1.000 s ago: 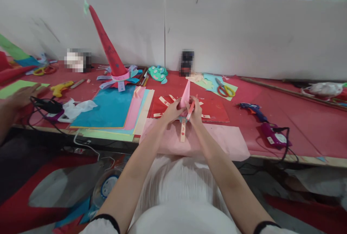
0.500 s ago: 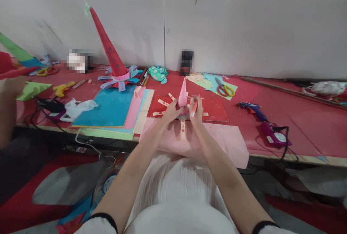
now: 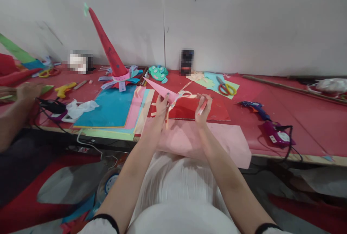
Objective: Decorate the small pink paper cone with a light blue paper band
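A pink paper cone [image 3: 160,88] with pale strips round its base is tilted, its tip pointing to the upper left. My left hand [image 3: 162,109] grips it near the base. In my right hand [image 3: 204,109] is a red and white marker [image 3: 202,107], held to the right of the cone and close to one pale strip [image 3: 189,96]. Beneath my hands lie a red sheet [image 3: 217,109] and, nearer my body, a pink sheet [image 3: 225,136].
A tall red cone [image 3: 108,47] stands behind stacked blue paper [image 3: 108,109]. On the right are scissors [image 3: 227,87], a blue glue gun [image 3: 253,108] and a purple box [image 3: 278,133]. A co-worker's hand [image 3: 27,91] is at far left.
The pink cone has tipped from upright to the left, turning its base with the strips toward the right. My left hand has shifted left with it, and my right hand has moved right, away from it.
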Action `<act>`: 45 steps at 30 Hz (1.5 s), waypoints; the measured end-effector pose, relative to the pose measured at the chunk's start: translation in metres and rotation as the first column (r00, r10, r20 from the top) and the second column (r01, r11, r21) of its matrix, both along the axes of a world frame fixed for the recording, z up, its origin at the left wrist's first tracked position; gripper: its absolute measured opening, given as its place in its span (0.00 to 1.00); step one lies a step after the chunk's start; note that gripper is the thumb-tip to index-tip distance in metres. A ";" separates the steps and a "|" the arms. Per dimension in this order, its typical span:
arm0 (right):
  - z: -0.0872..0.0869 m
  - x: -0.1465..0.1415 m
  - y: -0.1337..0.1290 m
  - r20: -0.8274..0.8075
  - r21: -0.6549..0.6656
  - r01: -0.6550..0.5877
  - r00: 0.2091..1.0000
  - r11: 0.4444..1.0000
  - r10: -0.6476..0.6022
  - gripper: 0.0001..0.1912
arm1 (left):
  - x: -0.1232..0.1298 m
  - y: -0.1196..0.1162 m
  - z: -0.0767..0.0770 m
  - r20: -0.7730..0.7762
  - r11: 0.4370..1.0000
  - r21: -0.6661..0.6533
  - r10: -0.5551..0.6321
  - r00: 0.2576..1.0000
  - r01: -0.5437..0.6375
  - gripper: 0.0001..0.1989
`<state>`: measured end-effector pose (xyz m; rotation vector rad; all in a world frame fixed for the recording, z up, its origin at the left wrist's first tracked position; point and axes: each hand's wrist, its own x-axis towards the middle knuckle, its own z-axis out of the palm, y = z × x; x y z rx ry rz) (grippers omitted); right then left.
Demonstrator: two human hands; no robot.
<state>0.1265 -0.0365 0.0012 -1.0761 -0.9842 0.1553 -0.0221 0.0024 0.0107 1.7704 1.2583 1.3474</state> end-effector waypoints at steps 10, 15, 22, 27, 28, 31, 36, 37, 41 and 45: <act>-0.004 0.036 0.005 -0.203 0.011 0.205 0.959 0.979 -0.198 0.07 | 0.012 -0.005 -0.005 -0.176 0.987 -0.072 -0.153 0.972 0.142 0.21; -0.012 0.043 0.009 -0.195 0.006 0.220 0.957 0.976 -0.214 0.03 | 0.011 -0.004 -0.005 -0.222 0.979 -0.153 -0.164 0.961 0.132 0.27; -0.012 0.013 0.007 -0.070 -0.005 0.063 0.996 0.998 -0.063 0.03 | 0.006 -0.004 -0.009 -0.250 0.973 -0.017 -0.225 0.942 0.228 0.21; -0.005 0.007 0.002 -0.097 -0.018 0.066 0.993 0.998 -0.067 0.06 | 0.005 -0.004 -0.010 -0.214 0.857 0.174 -0.449 0.868 0.486 0.15; -0.004 0.007 0.001 -0.081 -0.009 0.073 0.994 0.997 -0.073 0.06 | 0.006 -0.004 -0.010 -0.216 0.841 0.198 -0.463 0.860 0.503 0.14; 0.000 0.007 -0.002 0.010 0.005 0.104 0.995 0.995 -0.104 0.06 | 0.008 -0.006 -0.010 -0.207 0.834 0.239 -0.456 0.866 0.497 0.14; -0.004 0.006 -0.003 0.123 0.006 0.098 0.988 0.995 -0.098 0.09 | 0.010 -0.013 -0.003 -0.118 0.860 0.203 -0.453 0.883 0.468 0.19; -0.004 0.006 -0.003 0.121 0.000 0.095 0.988 0.995 -0.095 0.10 | 0.010 -0.015 -0.002 -0.095 0.870 0.184 -0.448 0.889 0.458 0.19; -0.004 0.005 -0.005 0.114 -0.018 0.094 0.989 0.995 -0.091 0.11 | 0.010 -0.019 0.004 -0.048 0.888 0.134 -0.438 0.897 0.441 0.19; -0.003 0.005 -0.007 0.095 -0.051 0.065 0.994 0.997 -0.060 0.10 | 0.010 -0.018 0.004 -0.066 0.898 0.113 -0.421 0.905 0.426 0.19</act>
